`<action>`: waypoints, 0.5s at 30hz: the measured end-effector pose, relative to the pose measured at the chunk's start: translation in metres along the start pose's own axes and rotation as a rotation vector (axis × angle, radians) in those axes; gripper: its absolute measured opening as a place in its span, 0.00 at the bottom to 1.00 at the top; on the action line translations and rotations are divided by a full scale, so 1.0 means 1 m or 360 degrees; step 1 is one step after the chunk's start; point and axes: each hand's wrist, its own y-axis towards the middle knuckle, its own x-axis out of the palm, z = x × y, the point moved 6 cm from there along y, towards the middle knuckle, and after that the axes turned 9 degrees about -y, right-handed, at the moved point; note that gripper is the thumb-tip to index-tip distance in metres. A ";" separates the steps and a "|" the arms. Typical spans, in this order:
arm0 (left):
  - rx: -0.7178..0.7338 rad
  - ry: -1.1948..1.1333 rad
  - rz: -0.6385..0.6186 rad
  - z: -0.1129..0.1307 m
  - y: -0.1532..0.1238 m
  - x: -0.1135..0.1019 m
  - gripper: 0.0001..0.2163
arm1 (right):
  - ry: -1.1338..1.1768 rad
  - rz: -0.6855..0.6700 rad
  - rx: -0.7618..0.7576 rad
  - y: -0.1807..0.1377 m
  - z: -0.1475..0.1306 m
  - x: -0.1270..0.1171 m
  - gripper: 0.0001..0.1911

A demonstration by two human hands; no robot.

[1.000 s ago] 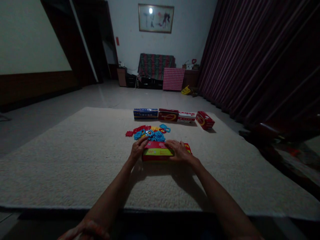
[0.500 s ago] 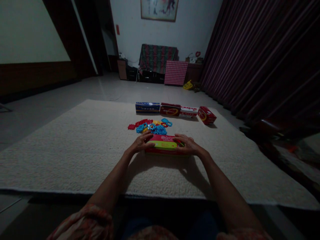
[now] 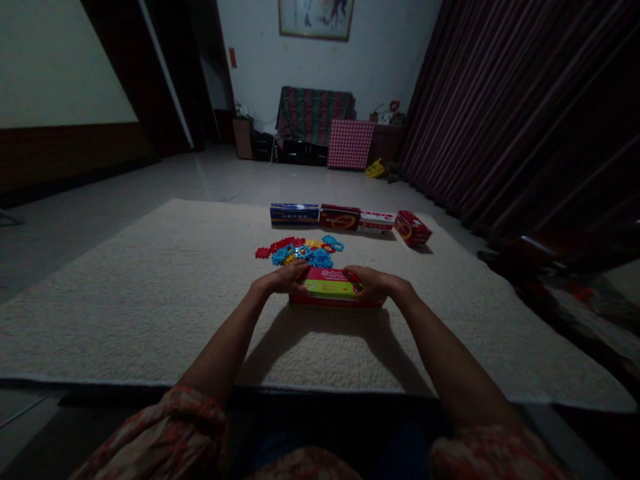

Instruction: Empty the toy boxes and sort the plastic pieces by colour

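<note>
A red and yellow-green cardboard box (image 3: 330, 287) with white lettering lies lengthwise on the cream quilted cover in front of me. My left hand (image 3: 290, 278) grips its left part, thumb on the near side and fingers over the top. Around the right part, my right hand (image 3: 371, 283) is closed in the same way. Just beyond the box lies a loose pile of gear-shaped plastic pieces (image 3: 320, 258) in blue, red and yellow. Part of the pile's near edge is hidden by the box and my left hand.
Behind the pile stand a blue box (image 3: 294, 215), a dark red box (image 3: 339, 218) and a white and red box (image 3: 377, 223) in a row. Another red box (image 3: 413, 229) stands angled at the right. The quilted cover (image 3: 125, 287) ends at a near edge before my lap.
My hands have shifted slightly, thumbs and fingers drawing in closer on the box's top and near side. The box stays in nearly the same place.
</note>
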 end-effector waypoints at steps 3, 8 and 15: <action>0.0014 0.0023 0.0015 -0.001 0.005 -0.001 0.29 | 0.0028 -0.0020 -0.0059 -0.001 0.001 -0.003 0.43; 0.0031 0.0074 0.0038 0.004 0.002 -0.001 0.28 | -0.0020 0.0039 -0.0066 -0.010 0.005 -0.010 0.41; 0.0145 0.0033 -0.0008 0.015 -0.001 -0.004 0.22 | 0.0013 0.0157 -0.0018 -0.022 0.008 -0.010 0.36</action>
